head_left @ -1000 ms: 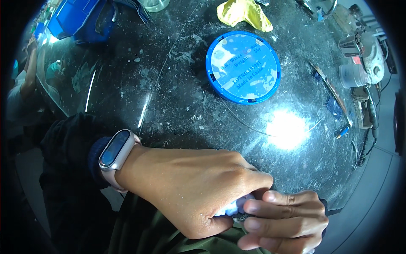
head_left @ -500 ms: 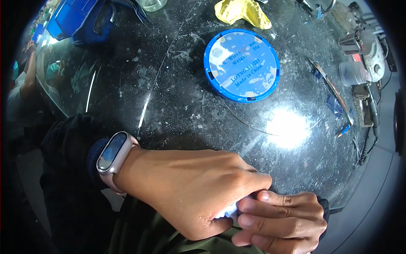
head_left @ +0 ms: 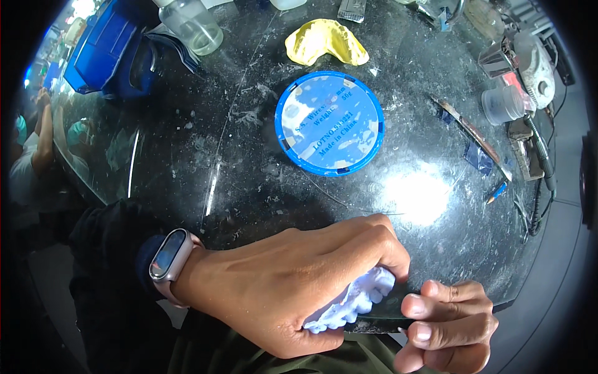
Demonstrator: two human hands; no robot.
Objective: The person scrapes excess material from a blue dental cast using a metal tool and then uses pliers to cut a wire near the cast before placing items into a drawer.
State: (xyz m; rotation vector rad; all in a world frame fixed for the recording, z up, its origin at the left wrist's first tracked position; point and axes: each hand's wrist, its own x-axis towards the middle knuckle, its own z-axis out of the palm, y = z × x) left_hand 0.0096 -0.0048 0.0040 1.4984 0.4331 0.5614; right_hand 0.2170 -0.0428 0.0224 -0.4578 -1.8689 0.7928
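Holding a bluish dental cast point(head_left: 356, 302), blue disc point(head_left: 329, 124) printed with dark lettering point(head_left: 333, 134)

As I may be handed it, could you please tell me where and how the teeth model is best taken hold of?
I would pinch the teeth model by the middle of its bumpy edge, coming from the right: that edge shows bare on that side, while the left hand covers much of the rest.

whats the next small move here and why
I'd probably bring the right hand to the bluish toothed model: the left hand grips it but leaves part of it exposed, while the right hand is curled nearby, apart from it.
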